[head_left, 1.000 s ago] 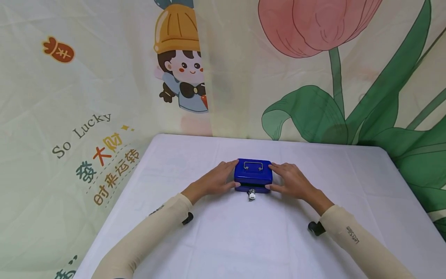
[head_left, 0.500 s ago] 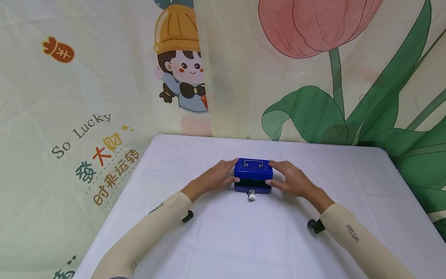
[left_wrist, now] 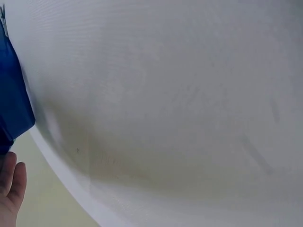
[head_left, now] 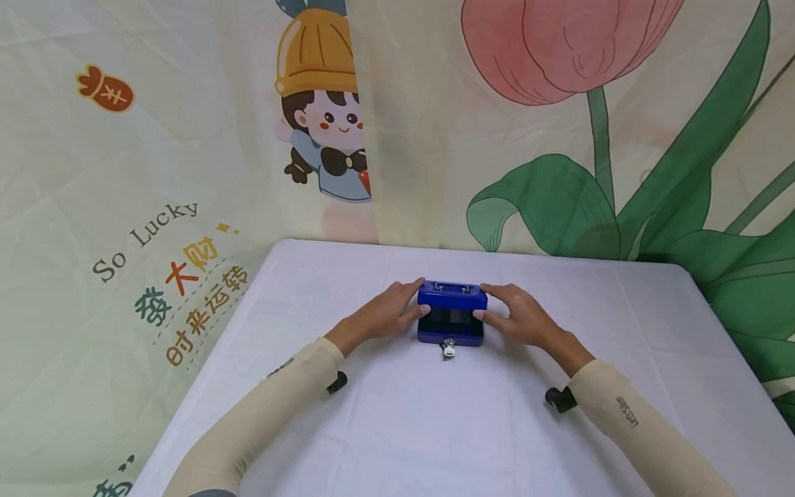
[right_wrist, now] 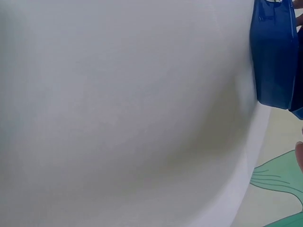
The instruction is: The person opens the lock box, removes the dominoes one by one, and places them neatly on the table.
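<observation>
A small blue cash box (head_left: 452, 297) with a wire handle on its lid stands on the white table. Its lid is tilted up at the front, and the dark inside shows through the gap. My left hand (head_left: 391, 310) grips the lid's left side, thumb at the front edge and fingers at the back corner. On the other side my right hand (head_left: 520, 314) grips the lid the same way. Keys (head_left: 448, 350) hang at the front lock. At the left wrist view's edge I see the box (left_wrist: 12, 90) and fingertips (left_wrist: 18, 182); the right wrist view shows its side (right_wrist: 274, 56).
The white table (head_left: 422, 428) reaches back to a printed cloth backdrop (head_left: 410, 138) with a tulip and a cartoon figure. A small black device (head_left: 337, 382) sits under my left wrist, and another black device (head_left: 561, 399) under the right.
The cash box lid has swung upward and back, from a narrow gap to a wide one. Both thumbs have risen with its front edge, while the base and keys have stayed in place.
</observation>
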Tool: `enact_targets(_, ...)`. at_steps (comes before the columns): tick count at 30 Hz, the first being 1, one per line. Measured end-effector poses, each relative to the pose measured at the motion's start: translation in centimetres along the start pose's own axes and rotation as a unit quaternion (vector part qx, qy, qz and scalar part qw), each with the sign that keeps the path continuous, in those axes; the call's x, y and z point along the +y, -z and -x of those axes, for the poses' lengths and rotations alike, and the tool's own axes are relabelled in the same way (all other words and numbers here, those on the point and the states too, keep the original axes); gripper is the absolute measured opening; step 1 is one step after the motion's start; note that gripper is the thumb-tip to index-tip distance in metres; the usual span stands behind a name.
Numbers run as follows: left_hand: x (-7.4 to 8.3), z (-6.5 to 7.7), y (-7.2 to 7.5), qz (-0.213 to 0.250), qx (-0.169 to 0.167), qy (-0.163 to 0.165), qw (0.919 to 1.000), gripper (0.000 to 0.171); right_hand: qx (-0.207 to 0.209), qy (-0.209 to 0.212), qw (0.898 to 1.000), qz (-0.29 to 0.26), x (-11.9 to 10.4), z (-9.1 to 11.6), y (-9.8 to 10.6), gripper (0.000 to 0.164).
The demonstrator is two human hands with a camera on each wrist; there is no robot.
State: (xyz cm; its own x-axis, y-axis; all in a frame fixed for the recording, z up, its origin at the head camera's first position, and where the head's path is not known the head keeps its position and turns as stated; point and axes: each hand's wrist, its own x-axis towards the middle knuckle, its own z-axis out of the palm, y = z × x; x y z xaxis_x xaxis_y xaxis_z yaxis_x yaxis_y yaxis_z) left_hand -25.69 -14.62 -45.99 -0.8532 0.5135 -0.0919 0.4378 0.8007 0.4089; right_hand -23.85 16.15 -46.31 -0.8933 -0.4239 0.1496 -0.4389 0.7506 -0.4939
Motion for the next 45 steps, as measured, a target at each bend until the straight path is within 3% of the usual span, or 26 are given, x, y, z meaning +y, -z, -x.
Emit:
enact_targets(8,-0.2,-0.5,-0.1,0.011,0.009,0.002,0.9999,0.075,-0.003,-0.031,0.999,-0.021,-0.2,-0.4,0.1,0.067)
enact_targets(22,0.0,-1.0,0.4,0.044,0.016,-0.003,0.9989,0.072,-0.02,-0.032,0.999,-0.035,-0.2,-0.9,0.6,0.066)
enact_targets(32,-0.3,-1.1,0.4,0.053,0.024,-0.034,0.9977,0.062,-0.032,-0.043,0.998,-0.039,-0.1,-1.1,0.6,0.061)
enact_targets(39,-0.5,-1.3,0.5,0.073,0.034,-0.016,0.9967,0.064,-0.033,-0.053,0.997,-0.051,-0.1,-1.4,0.5,0.059)
enact_targets(45,-0.9,-1.9,0.7,0.089,0.055,-0.021,0.9943,0.064,-0.021,-0.057,0.995,-0.074,0.0,-1.8,0.5,0.056)
